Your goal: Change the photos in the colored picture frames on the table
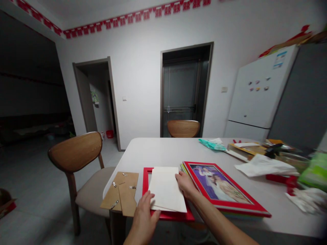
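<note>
A red picture frame (146, 178) lies face down at the table's near left edge with a white sheet (166, 187) on top of it. My left hand (144, 212) lies flat with fingers stretched on the sheet's near left corner. My right hand (186, 183) rests on the sheet's right edge, fingers curled against it. A brown backing board (122, 192) with metal clips lies just left of the frame. To the right sits a second red frame (224, 187) holding a photo, on top of a stack of frames.
A white table (163, 149) carries papers (263, 165), a teal cloth (212, 144), envelopes and green packaging at the right. Wooden chairs stand at the left (76, 153) and far side (183, 127). A white fridge (258, 95) stands at the right; two doorways are behind.
</note>
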Motion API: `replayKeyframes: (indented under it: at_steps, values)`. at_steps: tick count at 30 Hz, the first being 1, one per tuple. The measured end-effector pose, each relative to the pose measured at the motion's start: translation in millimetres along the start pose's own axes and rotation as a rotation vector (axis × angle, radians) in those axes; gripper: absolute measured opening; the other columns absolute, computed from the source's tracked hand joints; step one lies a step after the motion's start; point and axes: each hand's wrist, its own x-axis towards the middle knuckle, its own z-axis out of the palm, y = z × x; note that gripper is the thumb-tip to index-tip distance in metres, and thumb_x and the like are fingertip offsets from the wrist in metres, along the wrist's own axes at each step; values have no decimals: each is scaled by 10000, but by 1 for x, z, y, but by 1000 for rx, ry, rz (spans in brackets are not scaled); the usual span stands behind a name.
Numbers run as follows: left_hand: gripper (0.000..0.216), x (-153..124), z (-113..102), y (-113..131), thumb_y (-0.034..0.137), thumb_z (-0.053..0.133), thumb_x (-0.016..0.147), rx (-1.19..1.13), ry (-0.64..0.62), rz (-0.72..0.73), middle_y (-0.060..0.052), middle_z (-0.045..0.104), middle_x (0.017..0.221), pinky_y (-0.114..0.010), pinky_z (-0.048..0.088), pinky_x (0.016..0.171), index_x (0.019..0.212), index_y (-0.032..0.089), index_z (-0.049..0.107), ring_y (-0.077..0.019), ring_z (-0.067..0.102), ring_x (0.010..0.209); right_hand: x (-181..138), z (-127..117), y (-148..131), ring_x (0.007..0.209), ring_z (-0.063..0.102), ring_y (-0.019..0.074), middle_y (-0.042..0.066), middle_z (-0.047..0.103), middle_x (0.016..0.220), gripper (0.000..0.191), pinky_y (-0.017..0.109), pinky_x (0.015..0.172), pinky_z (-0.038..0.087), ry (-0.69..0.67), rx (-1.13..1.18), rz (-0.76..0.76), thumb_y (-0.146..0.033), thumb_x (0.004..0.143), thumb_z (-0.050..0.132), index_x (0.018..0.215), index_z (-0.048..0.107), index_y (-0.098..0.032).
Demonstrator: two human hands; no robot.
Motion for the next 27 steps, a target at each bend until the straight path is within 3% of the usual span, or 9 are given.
replayKeyframes:
  at_steps: [5, 16, 22, 27]
  values:
    - [367, -2, 8, -5, 128, 503, 625, 148, -24, 113, -160, 447, 1228, -424, 310, 961, 987, 127, 563, -249, 378, 1158, 7, 10, -1, 514, 583, 159, 61, 637, 573, 291, 216, 459, 414, 13, -127, 8, -120, 623, 406, 822, 611, -64]
    - [358, -3, 13, -12, 83, 493, 639, 358, -80, 197, -166, 457, 1217, -450, 324, 954, 990, 125, 552, -260, 388, 1150, 17, 11, 7, 572, 583, 128, 77, 662, 722, 415, 171, 470, 383, 104, -444, -51, -90, 635, 387, 1008, 568, -60]
    - [403, -2, 15, -15, 81, 489, 641, 453, -92, 215, -167, 417, 1252, -440, 305, 971, 1042, 110, 516, -251, 353, 1174, 9, 15, 2, 735, 584, 179, 109, 652, 809, 278, 217, 631, 395, -5, -700, -177, -110, 635, 429, 833, 624, -102]
    - [481, -1, 17, -20, 147, 497, 664, 522, -58, 189, -204, 357, 1281, -435, 317, 965, 1133, 55, 444, -268, 307, 1195, -2, 12, -3, 875, 538, 225, 141, 612, 932, 348, 278, 750, 357, 11, -862, -266, -184, 665, 457, 990, 551, -105]
